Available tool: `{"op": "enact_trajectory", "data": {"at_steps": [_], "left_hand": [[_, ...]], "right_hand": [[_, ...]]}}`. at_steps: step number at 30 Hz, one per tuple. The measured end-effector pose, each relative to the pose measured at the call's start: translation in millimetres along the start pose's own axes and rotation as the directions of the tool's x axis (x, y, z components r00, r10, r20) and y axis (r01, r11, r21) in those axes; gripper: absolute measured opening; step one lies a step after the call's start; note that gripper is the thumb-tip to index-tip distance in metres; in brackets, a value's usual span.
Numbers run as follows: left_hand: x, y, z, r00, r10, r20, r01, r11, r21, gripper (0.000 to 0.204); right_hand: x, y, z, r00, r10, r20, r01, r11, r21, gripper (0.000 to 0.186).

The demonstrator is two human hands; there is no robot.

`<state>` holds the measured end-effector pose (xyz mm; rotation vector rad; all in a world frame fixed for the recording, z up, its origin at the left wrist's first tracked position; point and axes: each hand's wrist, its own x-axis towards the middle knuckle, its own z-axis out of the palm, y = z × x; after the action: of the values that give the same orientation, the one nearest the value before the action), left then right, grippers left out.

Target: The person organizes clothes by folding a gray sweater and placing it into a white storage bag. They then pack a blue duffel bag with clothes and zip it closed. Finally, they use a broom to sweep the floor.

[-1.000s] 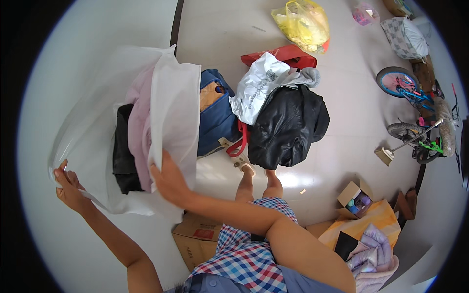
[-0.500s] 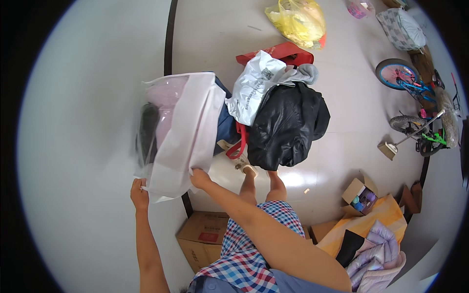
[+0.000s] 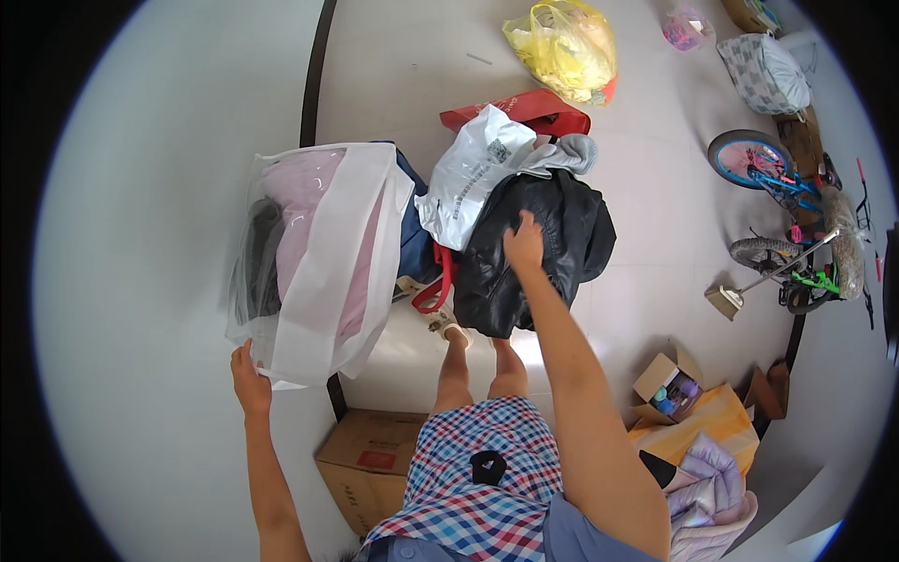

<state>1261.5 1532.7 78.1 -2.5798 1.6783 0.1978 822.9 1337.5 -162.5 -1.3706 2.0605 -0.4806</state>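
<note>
A large white storage bag (image 3: 323,281) with a clear panel stands at the left, and folded pink and dark grey cloth shows inside it. My left hand (image 3: 251,382) is closed on its near left corner. Over a heap of shiny black jacket (image 3: 496,272), my right hand (image 3: 524,245) reaches forward with fingers slightly bent and thumb apart, apparently holding nothing. Whether its fingertips touch the jacket is hard to see. Beside the jacket lie a white plastic mailing bag (image 3: 468,178) and a grey piece of cloth (image 3: 571,155). A red bag (image 3: 552,119) shows behind them.
A yellow plastic bag (image 3: 562,51) sits on the floor ahead. To the right are a child's bicycle (image 3: 754,161), a long-handled dustpan (image 3: 726,300) and an open carton (image 3: 670,384). A purple padded garment (image 3: 707,487) lies near right; a brown cardboard box (image 3: 365,464) stands near left.
My right hand has let go of the storage bag's near edge and moved right and forward, over the black jacket. My left hand still grips the bag's corner.
</note>
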Motion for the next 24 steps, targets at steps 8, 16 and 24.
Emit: {"op": "enact_trajectory", "data": {"at_steps": [8,16,24], "left_hand": [[-25.3,16.1,-6.2,0.998,-0.051,-0.039,0.048,0.997,-0.064,0.052],[-67.5,40.9,-29.3,0.992,-0.067,-0.106,0.029,0.945,-0.326,0.03],[-81.3,90.2,-43.0,0.997,0.017,-0.07,-0.05,0.859,-0.509,0.022]], "right_hand": [[117.3,-34.4,4.0,0.953,0.093,0.29,-0.002,0.955,-0.297,0.058],[112.4,9.9,-25.5,0.987,-0.025,0.158,0.083,0.926,-0.368,0.028],[-87.8,49.7,-227.5,0.941,-0.21,-0.265,0.179,0.974,-0.138,0.013]]}}
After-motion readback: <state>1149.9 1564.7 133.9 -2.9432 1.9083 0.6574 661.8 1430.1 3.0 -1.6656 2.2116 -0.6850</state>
